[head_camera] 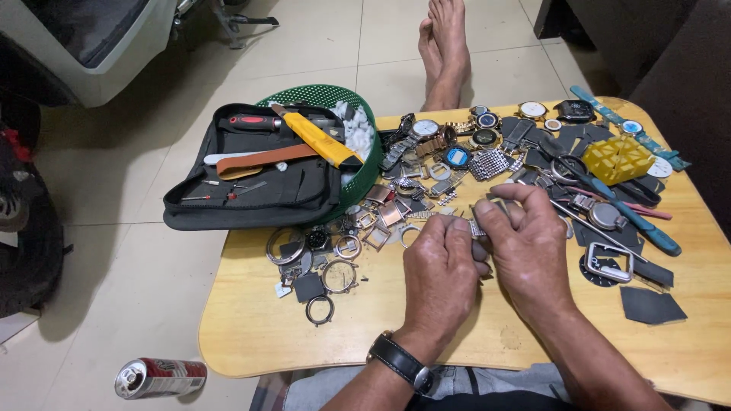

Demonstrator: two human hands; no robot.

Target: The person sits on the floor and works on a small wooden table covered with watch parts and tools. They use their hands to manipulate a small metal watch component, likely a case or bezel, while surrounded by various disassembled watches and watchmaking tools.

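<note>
A small metal watch-band piece (477, 227) is pinched above the worktop (251, 327) between the fingers of the left hand (440, 274) and right hand (529, 247) (apparently being worked at a link), so a steady grip seems needed.

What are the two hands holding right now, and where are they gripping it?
A small metal watch-band piece, pinched between the left hand and right hand by the fingertips at its ends; most of it is hidden.

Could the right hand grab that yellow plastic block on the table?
Probably yes. The yellow plastic block lies uncovered, up and to the right of the right hand. But both hands pinch a small metal piece, so that would need putting down first.
</note>
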